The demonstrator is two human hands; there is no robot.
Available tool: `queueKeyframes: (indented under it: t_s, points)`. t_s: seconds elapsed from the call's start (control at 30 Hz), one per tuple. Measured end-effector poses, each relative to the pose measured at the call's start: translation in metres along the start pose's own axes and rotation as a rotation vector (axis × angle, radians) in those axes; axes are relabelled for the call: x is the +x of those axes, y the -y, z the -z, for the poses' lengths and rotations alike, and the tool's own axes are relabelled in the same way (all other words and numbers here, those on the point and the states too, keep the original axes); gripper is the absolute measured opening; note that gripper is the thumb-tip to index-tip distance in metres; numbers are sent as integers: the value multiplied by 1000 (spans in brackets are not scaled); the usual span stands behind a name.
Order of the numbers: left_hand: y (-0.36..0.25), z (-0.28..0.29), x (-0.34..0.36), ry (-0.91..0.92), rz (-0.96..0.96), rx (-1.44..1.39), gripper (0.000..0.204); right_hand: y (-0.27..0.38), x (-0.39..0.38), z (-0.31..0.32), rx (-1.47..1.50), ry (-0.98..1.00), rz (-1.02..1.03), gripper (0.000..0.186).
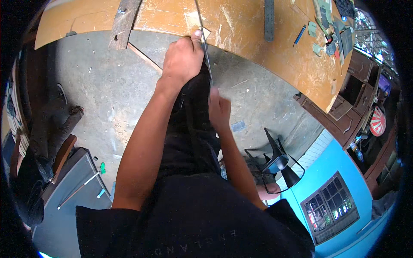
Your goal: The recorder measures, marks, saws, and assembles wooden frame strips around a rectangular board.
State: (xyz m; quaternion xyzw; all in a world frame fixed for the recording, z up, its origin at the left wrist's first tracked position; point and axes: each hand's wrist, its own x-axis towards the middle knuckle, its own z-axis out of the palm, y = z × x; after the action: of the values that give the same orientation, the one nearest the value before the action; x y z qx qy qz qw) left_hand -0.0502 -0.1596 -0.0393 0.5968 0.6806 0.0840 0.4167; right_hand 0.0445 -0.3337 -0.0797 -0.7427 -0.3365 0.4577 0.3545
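Observation:
My left hand is closed at the near edge of the wooden workbench, its thumb pressed on a small piece of pale wood. The fingers curl underneath and are partly hidden. Right beside the thumb runs a long thin saw blade, seen almost edge-on, reaching from my right hand up across the bench. Below the bench edge, my right hand is closed round the near end of the saw; its handle is hidden and the hand slightly blurred. Pale dust lies by the blade.
A worn wooden board overhangs the bench edge at left, and a dark strip lies at right. A blue pen and scraps sit far right. A black chair stands behind me on the right; another person's legs show at left.

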Motion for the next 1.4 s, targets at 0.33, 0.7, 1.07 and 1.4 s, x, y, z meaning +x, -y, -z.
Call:
queueKeyframes:
  t_s: [0.33,0.7,1.07,1.4]
  points:
    - [-2,-3,2,34,4,-3,62,19,54,-17,26,-62,141,58]
    - [-2,3,-2,22,31,17,62,-47,-70,29,138,88,-164,61]
    - [-3,-2,0,-20,14,-22,58,-4,-7,5,68,11,-31,59]
    - [-8,-2,2,35,10,30,59,31,80,-23,88,-45,92,59]
